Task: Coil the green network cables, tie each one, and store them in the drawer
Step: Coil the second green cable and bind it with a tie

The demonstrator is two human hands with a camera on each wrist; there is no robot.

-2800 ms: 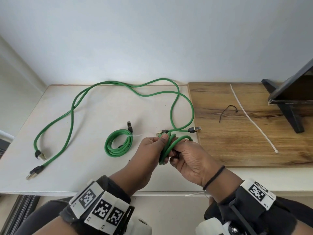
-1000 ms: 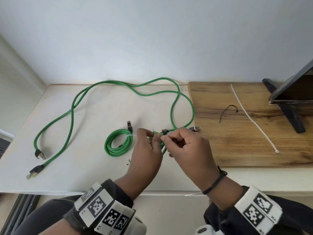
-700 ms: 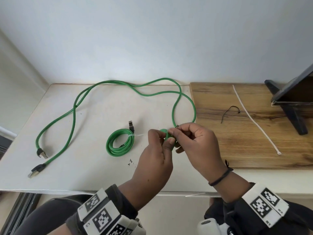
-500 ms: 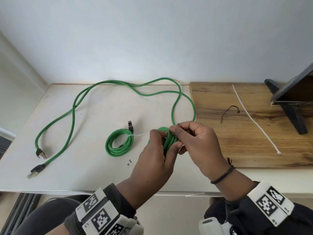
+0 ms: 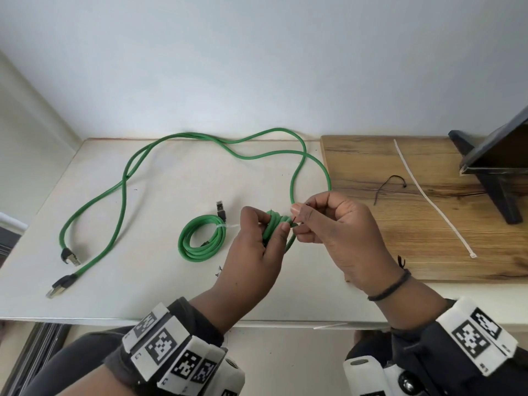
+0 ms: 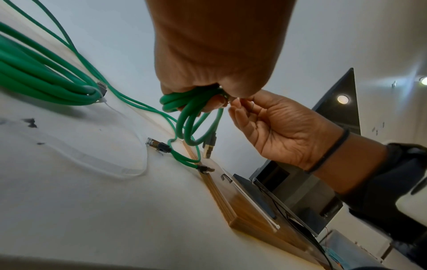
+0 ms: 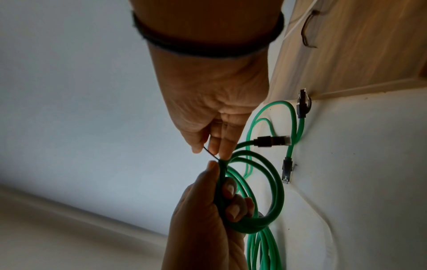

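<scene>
Since 2.8 s ago, right hand [image 5: 334, 235] shifts from coil to pinching thin black tie [image 7: 211, 153] | head: left hand [image 5: 251, 252] grips held coil [image 5: 273, 228] above table [image 5: 160, 281]; tied coil [image 5: 201, 240] done, loose cables [image 5: 123, 178] remain | left wrist: coil's plug [image 6: 209, 146] dangles | right wrist: tie meets coil; no drawer visible.

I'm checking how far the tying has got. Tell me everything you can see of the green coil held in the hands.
The green coil is a smooth, rubbery-looking network cable wound into several loose loops, held above the white table. The left hand grips the bunched loops. The right hand pinches a thin black tie at the top of the bundle. One black-booted plug dangles below. Whether the tie is fastened cannot be told.
</scene>
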